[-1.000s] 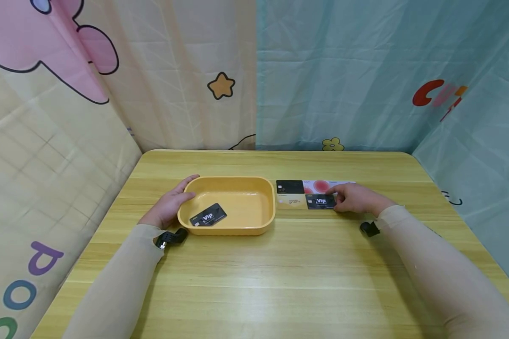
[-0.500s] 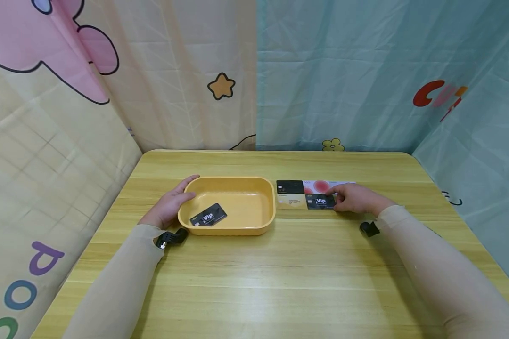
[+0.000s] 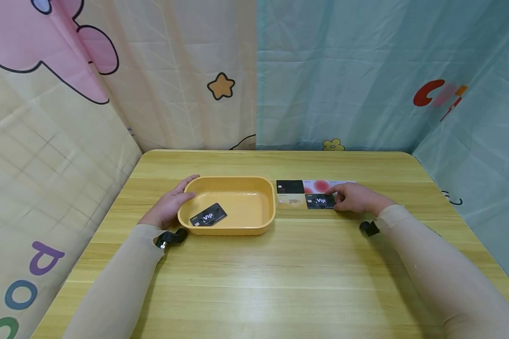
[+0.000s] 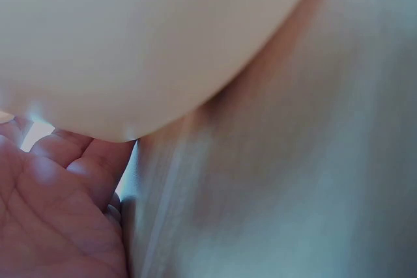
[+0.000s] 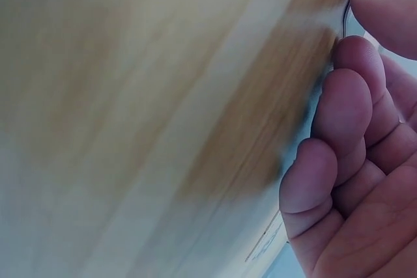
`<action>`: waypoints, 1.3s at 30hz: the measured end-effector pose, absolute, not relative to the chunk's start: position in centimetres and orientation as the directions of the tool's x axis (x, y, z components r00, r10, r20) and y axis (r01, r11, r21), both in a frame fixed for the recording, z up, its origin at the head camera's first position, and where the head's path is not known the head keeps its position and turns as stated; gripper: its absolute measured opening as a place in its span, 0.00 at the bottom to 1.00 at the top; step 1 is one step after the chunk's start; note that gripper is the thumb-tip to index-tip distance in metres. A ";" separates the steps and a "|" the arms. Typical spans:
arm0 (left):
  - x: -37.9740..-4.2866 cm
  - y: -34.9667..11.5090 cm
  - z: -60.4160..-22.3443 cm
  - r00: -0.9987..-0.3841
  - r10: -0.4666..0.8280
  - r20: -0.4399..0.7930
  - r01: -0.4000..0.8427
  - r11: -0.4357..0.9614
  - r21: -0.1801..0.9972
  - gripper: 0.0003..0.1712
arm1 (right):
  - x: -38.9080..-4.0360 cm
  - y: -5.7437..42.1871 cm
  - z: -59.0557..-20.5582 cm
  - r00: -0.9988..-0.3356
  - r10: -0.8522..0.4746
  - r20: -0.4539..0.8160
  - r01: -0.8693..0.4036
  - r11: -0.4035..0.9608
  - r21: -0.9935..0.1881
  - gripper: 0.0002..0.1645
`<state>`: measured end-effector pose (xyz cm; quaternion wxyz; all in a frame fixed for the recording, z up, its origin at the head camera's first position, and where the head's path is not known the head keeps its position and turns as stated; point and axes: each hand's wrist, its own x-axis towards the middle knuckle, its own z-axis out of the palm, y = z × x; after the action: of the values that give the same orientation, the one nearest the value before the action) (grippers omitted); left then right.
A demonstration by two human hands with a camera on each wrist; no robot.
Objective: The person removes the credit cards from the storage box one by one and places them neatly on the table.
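A yellow rectangular tray point(image 3: 258, 231) stands left of centre on the table in the head view. My left hand point(image 3: 165, 207) grips its left end, thumb over the rim and fingers outside; the left wrist view shows the palm point(image 4: 52, 219) under the tray's blurred wall point(image 4: 163, 43). Inside lies a black Vip card point(image 3: 209, 215), tilted. Right of the tray, my right hand point(image 3: 356, 198) pinches the right end of another black Vip card point(image 3: 320, 201), flat on the table. In the right wrist view the fingers point(image 5: 345, 105) are curled; a thin edge shows beside the thumb.
A gold card point(image 3: 291, 201), a black VIP card point(image 3: 290, 187) and a pink card with red circles point(image 3: 321, 186) adjoin the pinched card in a block. My right hand partly covers the block's right side. Printed curtains point(image 3: 322, 84) hang behind the wooden table point(image 3: 254, 282).
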<state>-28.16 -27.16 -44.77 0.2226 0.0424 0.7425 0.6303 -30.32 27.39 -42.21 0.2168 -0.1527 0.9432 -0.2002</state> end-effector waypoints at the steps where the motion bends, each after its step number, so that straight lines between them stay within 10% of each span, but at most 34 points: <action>1: -28.2 -27.2 -44.7 -0.898 0.341 -0.279 -0.219 0.204 0.954 0.34 | -30.3 27.4 -42.2 -0.859 -0.378 -0.345 -0.205 0.871 -0.446 0.30; 39: -28.2 -27.3 -44.9 -0.898 0.330 -0.292 -0.234 0.205 0.950 0.35 | -31.5 18.5 -35.5 -0.841 -0.515 -0.164 -0.399 0.796 -0.455 0.32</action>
<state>-28.24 -27.34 -44.88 0.2241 0.0323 0.7431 0.6297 -31.48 18.50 -35.55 0.1412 -0.2437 0.9371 -0.2061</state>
